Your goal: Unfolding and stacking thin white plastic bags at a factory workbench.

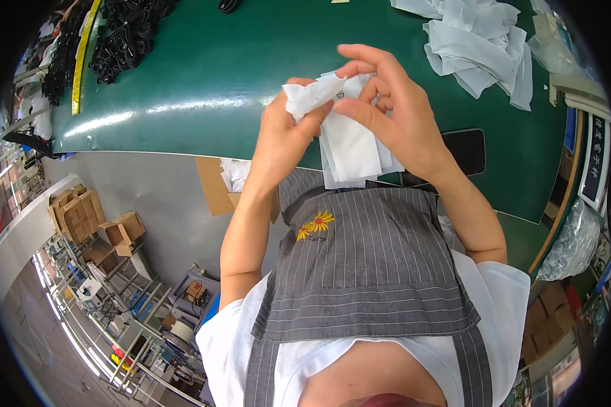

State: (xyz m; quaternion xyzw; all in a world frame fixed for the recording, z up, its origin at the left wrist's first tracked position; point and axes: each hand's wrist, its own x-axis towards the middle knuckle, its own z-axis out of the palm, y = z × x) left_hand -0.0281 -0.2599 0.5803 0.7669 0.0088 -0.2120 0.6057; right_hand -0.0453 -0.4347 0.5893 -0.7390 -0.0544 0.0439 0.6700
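Observation:
Both my hands are raised in front of my chest over the edge of a green table (204, 74). Together they hold a small stack of white flat bags (349, 146). My left hand (285, 136) pinches the crumpled top corner of the stack between thumb and fingers. My right hand (394, 112) grips the stack from the right, its fingers curled over the top edge. The lower part of the bags hangs down toward my grey striped apron (366, 271).
A heap of more white bags (478, 44) lies at the table's far right. Black loops (119, 37) and a yellow strip (81, 54) lie at the far left. A dark flat rectangle (465, 149) sits near the table edge. Cardboard boxes (81, 214) stand on the floor at left.

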